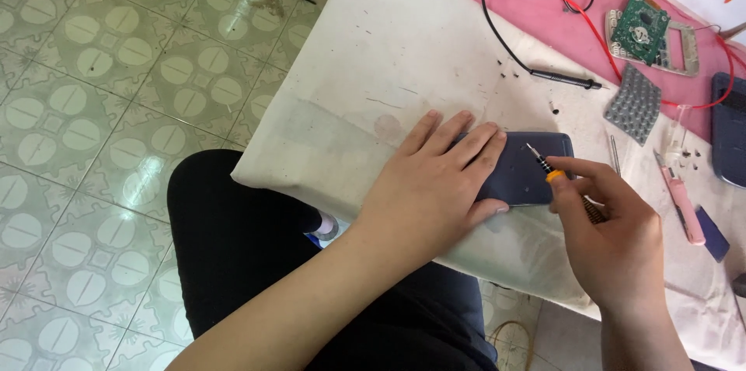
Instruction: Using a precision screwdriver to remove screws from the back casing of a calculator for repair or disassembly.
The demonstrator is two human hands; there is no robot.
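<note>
Dark trousers (249,262), white cloth (388,60) on table, patterned tile floor (101,91).

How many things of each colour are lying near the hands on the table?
Dark blue: 3, case, block, cover
Pink: 1, knife
Green: 1, circuit board
Grey: 1, rubber pad
Black: 1, probe
Total: 7

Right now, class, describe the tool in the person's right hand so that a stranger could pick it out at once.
Start at the white cloth over the table, then find the dark blue-grey case pinned flat by the left hand. The right hand holds a small screwdriver, tip on that case. Unlike the black probe lying farther up, it has an orange collar.
</note>
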